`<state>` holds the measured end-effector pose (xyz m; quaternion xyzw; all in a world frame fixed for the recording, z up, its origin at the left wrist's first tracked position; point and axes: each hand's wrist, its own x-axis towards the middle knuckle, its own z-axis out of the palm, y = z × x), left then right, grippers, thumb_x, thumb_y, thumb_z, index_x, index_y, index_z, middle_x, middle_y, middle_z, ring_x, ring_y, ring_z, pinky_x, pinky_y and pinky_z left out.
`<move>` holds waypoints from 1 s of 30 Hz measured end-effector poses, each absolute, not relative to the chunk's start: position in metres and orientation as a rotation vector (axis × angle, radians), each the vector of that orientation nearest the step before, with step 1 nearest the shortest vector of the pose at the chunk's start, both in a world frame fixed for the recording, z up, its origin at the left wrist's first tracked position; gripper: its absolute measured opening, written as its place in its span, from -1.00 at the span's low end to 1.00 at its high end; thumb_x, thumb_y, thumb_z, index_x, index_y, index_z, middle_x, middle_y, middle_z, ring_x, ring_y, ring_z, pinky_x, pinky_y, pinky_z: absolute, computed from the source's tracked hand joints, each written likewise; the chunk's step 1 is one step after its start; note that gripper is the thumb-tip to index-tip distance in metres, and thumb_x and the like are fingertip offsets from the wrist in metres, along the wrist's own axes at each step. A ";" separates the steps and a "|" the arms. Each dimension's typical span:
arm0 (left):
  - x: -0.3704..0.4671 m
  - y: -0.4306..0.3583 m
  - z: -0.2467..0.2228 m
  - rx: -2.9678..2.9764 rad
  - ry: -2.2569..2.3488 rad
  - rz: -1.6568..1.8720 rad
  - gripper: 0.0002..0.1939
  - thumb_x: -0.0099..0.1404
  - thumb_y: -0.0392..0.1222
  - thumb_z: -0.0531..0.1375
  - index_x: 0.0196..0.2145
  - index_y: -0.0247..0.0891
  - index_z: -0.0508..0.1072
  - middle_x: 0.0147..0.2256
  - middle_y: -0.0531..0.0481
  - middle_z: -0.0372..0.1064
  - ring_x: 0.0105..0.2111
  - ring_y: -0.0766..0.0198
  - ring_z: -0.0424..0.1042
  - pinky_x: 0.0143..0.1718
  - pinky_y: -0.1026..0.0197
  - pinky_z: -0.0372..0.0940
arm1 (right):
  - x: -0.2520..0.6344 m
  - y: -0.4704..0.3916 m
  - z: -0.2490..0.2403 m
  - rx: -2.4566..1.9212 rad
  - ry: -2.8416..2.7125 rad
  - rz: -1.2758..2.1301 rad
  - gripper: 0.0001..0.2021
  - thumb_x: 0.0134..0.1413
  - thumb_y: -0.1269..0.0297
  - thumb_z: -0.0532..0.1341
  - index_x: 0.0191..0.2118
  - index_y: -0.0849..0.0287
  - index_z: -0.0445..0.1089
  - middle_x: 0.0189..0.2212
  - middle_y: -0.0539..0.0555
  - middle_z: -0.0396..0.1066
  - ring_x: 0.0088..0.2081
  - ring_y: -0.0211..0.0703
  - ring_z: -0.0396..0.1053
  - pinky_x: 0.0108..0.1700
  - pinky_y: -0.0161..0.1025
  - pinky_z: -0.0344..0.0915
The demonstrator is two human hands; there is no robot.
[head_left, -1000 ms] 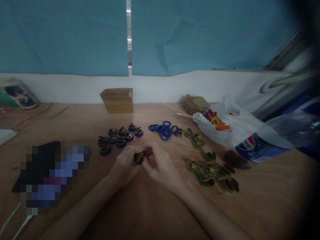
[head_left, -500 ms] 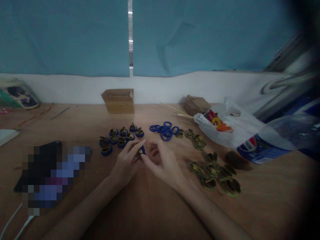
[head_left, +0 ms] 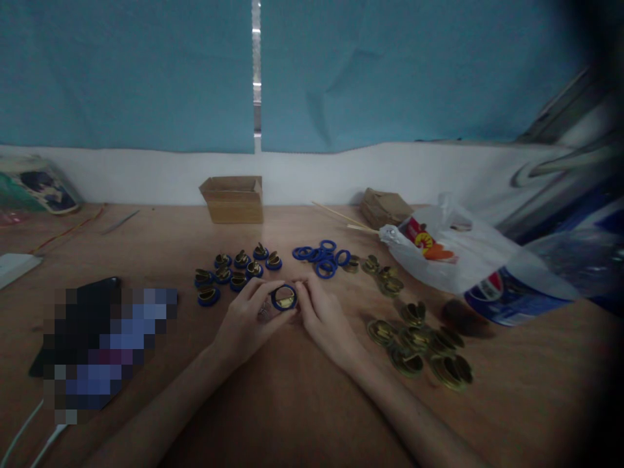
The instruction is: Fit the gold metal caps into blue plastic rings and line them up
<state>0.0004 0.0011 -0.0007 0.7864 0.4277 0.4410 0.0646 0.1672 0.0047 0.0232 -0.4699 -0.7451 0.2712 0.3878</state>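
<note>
Behind our wooden table [head_left: 312, 416] hangs a blue curtain above a white ledge, with a small cardboard box [head_left: 234, 199] against it. From the head view, we hold one brass cap with a blue ring [head_left: 284, 298] between both hands, just in front of us near the middle of the table. Our left hand [head_left: 246, 322] pinches its left edge with fingertips, and our right hand [head_left: 325, 318] pinches the right edge, so both are grasping the same piece. Finished ringed caps [head_left: 234, 272] sit in a cluster just beyond the left hand, loose blue rings [head_left: 322, 257] lie beyond the right, and bare brass caps [head_left: 419, 344] are heaped further right beside a plastic bag [head_left: 458, 253].

To do this well, we judge the ring should be pressed evenly all round the rim, turning the cap between the fingertips so no part rides up.

Compared with half a second ago, the piece now faces us flat, its ring fully visible, and our right fingers have closed onto it instead of hovering spread.
</note>
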 end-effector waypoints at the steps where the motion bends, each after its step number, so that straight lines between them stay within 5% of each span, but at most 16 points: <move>1: 0.001 0.001 -0.001 2.373 1.285 1.329 -0.61 0.17 -0.18 0.28 -0.04 -0.19 0.36 -0.20 -0.05 0.36 -0.20 0.23 0.40 -0.15 0.19 0.38 | 0.168 0.004 0.024 -1.216 -1.900 0.654 -0.85 0.31 0.31 -0.06 -0.22 0.14 0.22 -0.42 0.02 0.38 -0.38 -0.17 0.40 -0.35 -0.26 0.25; 6: 0.002 -0.001 0.000 2.356 1.292 1.308 -0.63 0.17 -0.21 0.26 -0.05 -0.19 0.35 -0.18 -0.05 0.35 -0.19 0.24 0.39 -0.13 0.19 0.37 | 0.169 -0.003 0.034 -1.101 -1.912 0.475 -0.86 0.27 0.40 -0.04 -0.23 0.17 0.25 -0.33 0.07 0.36 -0.26 -0.16 0.34 -0.21 -0.24 0.24; 19: 0.003 -0.003 -0.001 2.429 1.272 1.301 -0.60 0.18 -0.30 0.22 0.00 -0.24 0.31 -0.18 -0.11 0.36 -0.16 0.19 0.41 -0.10 0.14 0.37 | 0.173 -0.004 0.038 -1.292 -2.144 0.406 -0.83 0.21 0.20 0.10 -0.23 0.19 0.31 -0.51 -0.02 0.38 -0.49 -0.20 0.35 -0.46 -0.30 0.14; 24: 0.002 0.000 -0.006 2.436 1.306 1.262 -0.57 0.21 -0.29 0.20 0.04 -0.23 0.28 -0.15 -0.11 0.37 -0.12 0.18 0.40 -0.06 0.12 0.35 | 0.175 0.002 0.027 -1.139 -2.163 0.511 -0.83 0.25 0.23 0.09 -0.10 0.16 0.26 -0.31 0.04 0.46 -0.30 -0.19 0.43 -0.29 -0.31 0.25; 30: 0.002 0.001 -0.013 2.410 1.323 1.213 -0.50 0.23 -0.26 0.21 0.11 -0.21 0.24 -0.12 -0.10 0.37 -0.12 0.18 0.41 -0.06 0.13 0.36 | 0.176 0.007 0.025 -1.109 -2.156 0.492 -0.91 0.25 0.28 0.09 -0.26 0.16 0.28 -0.41 0.01 0.42 -0.38 -0.23 0.39 -0.35 -0.33 0.21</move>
